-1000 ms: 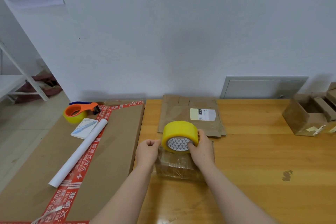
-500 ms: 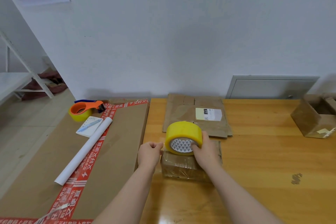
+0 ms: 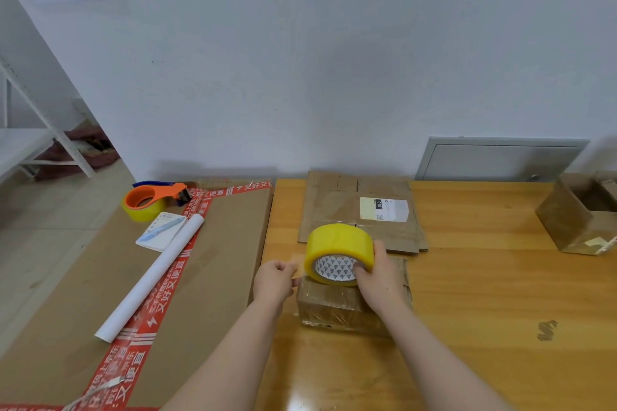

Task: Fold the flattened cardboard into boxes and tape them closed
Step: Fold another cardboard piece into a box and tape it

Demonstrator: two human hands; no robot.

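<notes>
Packer: Hardly anything has shifted since a second ago. Both hands are over the box as before; only the gap between the left hand and the tape roll looks a touch wider.

Checker: What are the hands doing?

Packer: My right hand, at the roll's 3 o'clock, is wrapped round its rim. The left hand, at 9 o'clock, is curled and seems to pinch the free end, though clear film is hard to see.

Checker: And the box?

Packer: Folded, right under the roll, at 6 o'clock of the flattened cardboard on the table.

Checker: Then I'd keep the strip taut and level, centre it over the flap seam, and press it down from the left edge across, leaving some overhang on both sides.
</notes>
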